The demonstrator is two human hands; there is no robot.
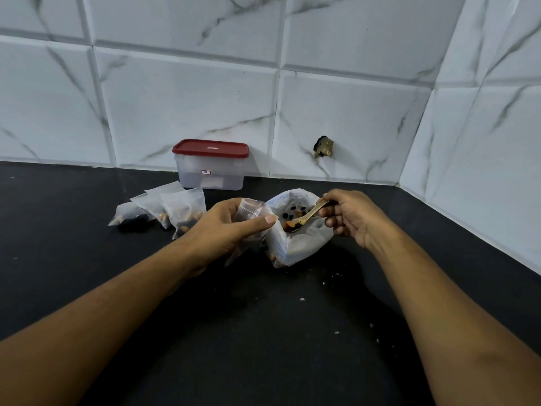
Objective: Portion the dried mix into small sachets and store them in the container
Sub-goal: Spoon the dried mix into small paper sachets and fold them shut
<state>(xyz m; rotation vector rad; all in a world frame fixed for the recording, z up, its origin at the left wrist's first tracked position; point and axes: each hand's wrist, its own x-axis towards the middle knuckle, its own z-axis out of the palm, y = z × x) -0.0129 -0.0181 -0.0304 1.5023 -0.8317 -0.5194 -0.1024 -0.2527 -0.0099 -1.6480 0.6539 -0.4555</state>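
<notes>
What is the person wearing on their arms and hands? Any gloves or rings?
Nothing at all. Both forearms are bare, with no sleeves showing. The left hand and right hand have no gloves, and no rings, watch or bracelets show. The left thumbnail is short and plain.

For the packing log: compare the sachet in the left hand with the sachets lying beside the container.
The held sachet is upright in the left hand, mouth open; the lying sachets rest on the counter. The lying sachets hold dark and orange mix; the held sachet shows none visible. Both are small clear plastic bags.
</notes>
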